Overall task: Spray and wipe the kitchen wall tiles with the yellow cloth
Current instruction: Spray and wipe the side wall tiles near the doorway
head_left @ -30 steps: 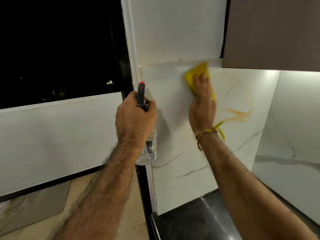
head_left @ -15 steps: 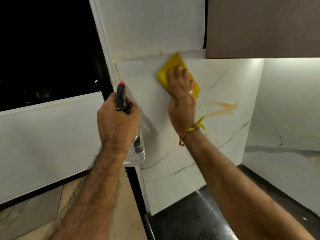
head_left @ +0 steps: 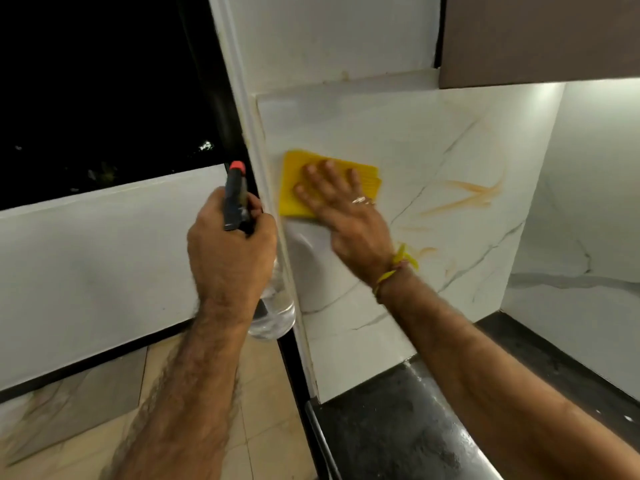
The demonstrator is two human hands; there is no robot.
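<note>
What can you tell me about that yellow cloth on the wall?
The yellow cloth is a bright, soft-looking rectangle, apparently folded, with faint ribbing. It lies flat against the white marble-look wall tile, close to the tile's left edge. The right hand presses it there with straight, spread fingers, covering its lower right part. Nothing else touches it.

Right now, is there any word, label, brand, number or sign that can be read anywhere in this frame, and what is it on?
None can be read.
Spray bottle in the left hand: clear body, no label visible.
Yellow cloth under the right hand: plain, no print.
Wall tile: only veins and orange streaks, no writing.
</note>
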